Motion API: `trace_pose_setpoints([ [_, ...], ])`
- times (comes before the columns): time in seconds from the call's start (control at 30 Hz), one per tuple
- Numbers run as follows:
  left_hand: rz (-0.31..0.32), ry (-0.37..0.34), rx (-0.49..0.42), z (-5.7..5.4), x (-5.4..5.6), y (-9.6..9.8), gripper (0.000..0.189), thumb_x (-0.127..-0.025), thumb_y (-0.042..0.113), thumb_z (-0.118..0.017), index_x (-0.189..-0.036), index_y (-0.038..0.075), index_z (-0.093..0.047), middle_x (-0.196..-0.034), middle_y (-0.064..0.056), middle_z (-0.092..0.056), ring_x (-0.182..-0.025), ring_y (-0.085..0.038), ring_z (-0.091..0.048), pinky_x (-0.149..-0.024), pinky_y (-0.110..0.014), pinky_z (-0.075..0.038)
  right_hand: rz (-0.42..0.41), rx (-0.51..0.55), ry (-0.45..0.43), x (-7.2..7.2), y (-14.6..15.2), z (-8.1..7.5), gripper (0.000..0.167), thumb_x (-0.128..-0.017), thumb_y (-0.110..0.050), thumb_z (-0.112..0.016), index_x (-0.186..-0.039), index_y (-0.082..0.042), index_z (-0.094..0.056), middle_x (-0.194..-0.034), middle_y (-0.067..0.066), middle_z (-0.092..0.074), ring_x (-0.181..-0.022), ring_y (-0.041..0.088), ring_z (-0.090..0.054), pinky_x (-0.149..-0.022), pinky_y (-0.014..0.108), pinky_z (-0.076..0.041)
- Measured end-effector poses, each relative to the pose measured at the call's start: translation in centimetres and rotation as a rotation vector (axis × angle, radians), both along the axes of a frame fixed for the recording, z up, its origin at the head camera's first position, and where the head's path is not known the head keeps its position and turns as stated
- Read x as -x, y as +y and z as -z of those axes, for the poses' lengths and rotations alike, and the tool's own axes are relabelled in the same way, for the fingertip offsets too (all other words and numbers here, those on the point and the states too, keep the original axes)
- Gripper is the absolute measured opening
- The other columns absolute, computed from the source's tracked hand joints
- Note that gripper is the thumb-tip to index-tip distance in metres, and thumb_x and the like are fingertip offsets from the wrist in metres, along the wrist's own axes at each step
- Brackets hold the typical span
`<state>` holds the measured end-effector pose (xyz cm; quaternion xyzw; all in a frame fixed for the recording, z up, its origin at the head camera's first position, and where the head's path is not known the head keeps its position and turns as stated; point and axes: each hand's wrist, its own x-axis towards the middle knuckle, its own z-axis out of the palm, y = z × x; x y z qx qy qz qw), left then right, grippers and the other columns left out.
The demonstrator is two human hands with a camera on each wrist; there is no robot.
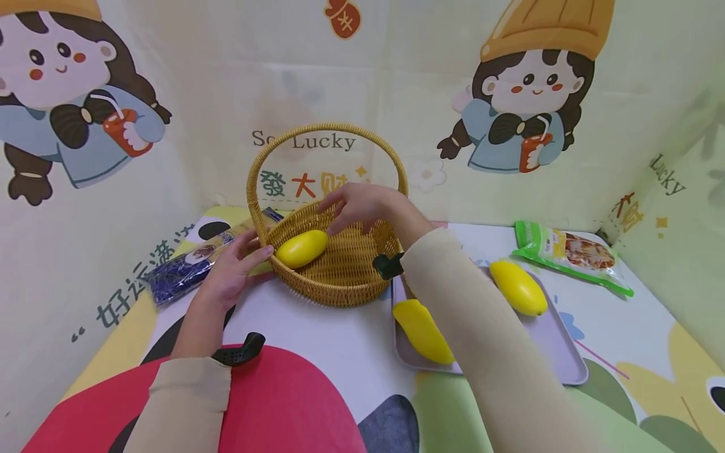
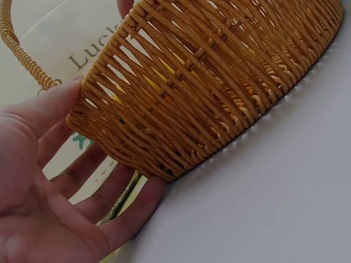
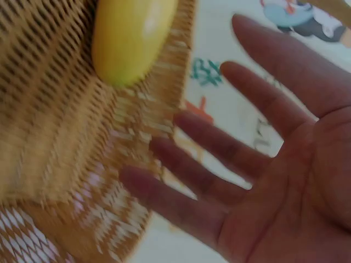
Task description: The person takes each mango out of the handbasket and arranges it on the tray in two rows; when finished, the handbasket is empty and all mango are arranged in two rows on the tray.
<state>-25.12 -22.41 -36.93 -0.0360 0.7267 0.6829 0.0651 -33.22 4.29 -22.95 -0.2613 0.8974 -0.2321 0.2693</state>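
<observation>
A wicker basket [image 1: 340,294] with a tall arched handle stands at the back middle of the table, a yellow mango [image 1: 303,248] lying inside at its left. My left hand [image 1: 229,270] holds the basket's left end. In the left wrist view, its thumb touches the rim and the fingers reach around the woven side [image 2: 192,93]. Over the basket's inside hovers my right hand [image 1: 368,204], apart from the mango. The right wrist view shows that hand's fingers spread and the palm bare, with the mango [image 3: 131,44] a little way off.
To the right is a pale tray [image 1: 546,343] with two mangoes, one nearer [image 1: 425,333] and one farther [image 1: 518,288]; my right forearm hides part of it. A green-edged food packet [image 1: 578,255] lies at the back right. Left of the basket lies a dark blue packet [image 1: 181,270].
</observation>
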Motion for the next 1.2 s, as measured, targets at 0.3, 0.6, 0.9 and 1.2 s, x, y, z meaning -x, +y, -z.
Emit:
trace_pose_setpoints([
  [0.3,0.004,-0.011,-0.012,0.1,-0.3,-0.2,0.076,-0.105,0.032,-0.061,-0.167,0.029,-0.018,-0.173,-0.009,-0.018,-0.151,-0.036,-0.035,-0.113,-0.049,-0.047,-0.099,-0.136,0.087,0.0,-4.1,2.8,0.061,-0.091,-0.029,-0.079,-0.148,-0.035,-0.057,-0.156,-0.003,-0.050,-0.132,0.020,-0.049,-0.115,0.045,-0.043],
  [0.6,0.013,-0.012,-0.007,-0.2,-0.2,0.1,0.073,-0.106,0.031,-0.060,-0.167,0.031,-0.019,-0.173,-0.008,-0.020,-0.151,-0.035,-0.036,-0.114,-0.050,-0.047,-0.174,-0.142,0.073,0.0,-5.0,3.6,0.054,-0.091,-0.026,-0.080,-0.141,-0.034,-0.063,-0.154,-0.005,-0.050,-0.133,0.020,-0.045,-0.120,0.044,-0.038],
  [0.9,0.002,-0.007,-0.020,-0.1,-0.2,0.0,0.073,-0.105,0.032,-0.061,-0.166,0.030,-0.021,-0.172,-0.010,-0.021,-0.151,-0.035,-0.035,-0.111,-0.047,-0.049,-0.148,-0.058,0.089,0.7,-4.9,4.2,0.018,-0.094,-0.030,-0.077,-0.092,-0.015,-0.067,-0.093,0.000,-0.060,-0.076,0.015,-0.049,-0.064,0.029,-0.043],
  [1.2,-0.002,-0.006,-0.016,-0.2,0.0,0.1,0.072,-0.106,0.029,-0.060,-0.166,0.030,-0.021,-0.172,-0.009,-0.022,-0.152,-0.035,-0.035,-0.112,-0.049,-0.048,-0.149,-0.099,0.077,0.8,-4.7,4.4,0.034,-0.095,-0.022,-0.075,-0.128,-0.026,-0.073,-0.146,0.001,-0.057,-0.123,0.022,-0.054,-0.098,0.042,-0.057],
])
